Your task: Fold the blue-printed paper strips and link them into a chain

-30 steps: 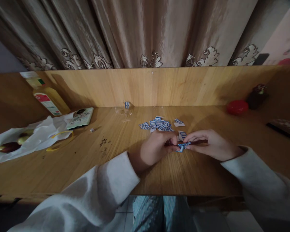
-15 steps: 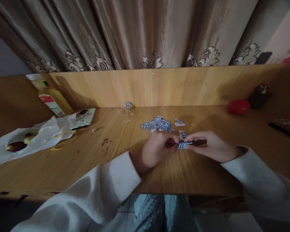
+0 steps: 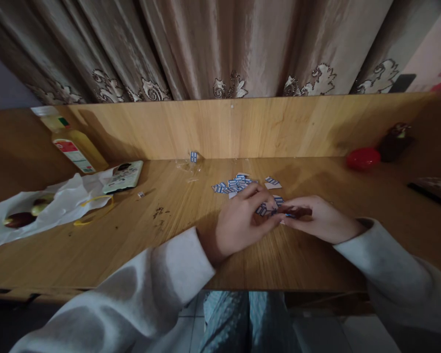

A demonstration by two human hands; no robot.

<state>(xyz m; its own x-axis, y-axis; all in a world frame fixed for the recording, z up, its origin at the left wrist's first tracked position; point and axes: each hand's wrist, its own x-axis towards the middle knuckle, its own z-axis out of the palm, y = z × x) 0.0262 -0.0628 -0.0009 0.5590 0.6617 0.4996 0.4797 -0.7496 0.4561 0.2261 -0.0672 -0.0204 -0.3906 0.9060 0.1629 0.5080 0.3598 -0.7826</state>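
My right hand pinches a small blue-and-white paper piece between thumb and fingers; most of it is hidden. My left hand curves in from the other side, its thumb and fingertips meeting at the same piece. More blue-and-white print shows in the gap between the left thumb and fingers; whether it is held or lies behind them I cannot tell. Just beyond the hands lies a loose pile of similar pieces, partly covered by my left hand. To its right lie a few separate pieces.
One small piece stands by the back board near clear plastic scraps. At left are a bottle, a flat package and white paper with fruit. A red round object sits at right.
My left hand's fingers have lifted and spread over the paper piece, which shows less now. My right hand keeps its pinch nearly in place. The view has shifted slightly.
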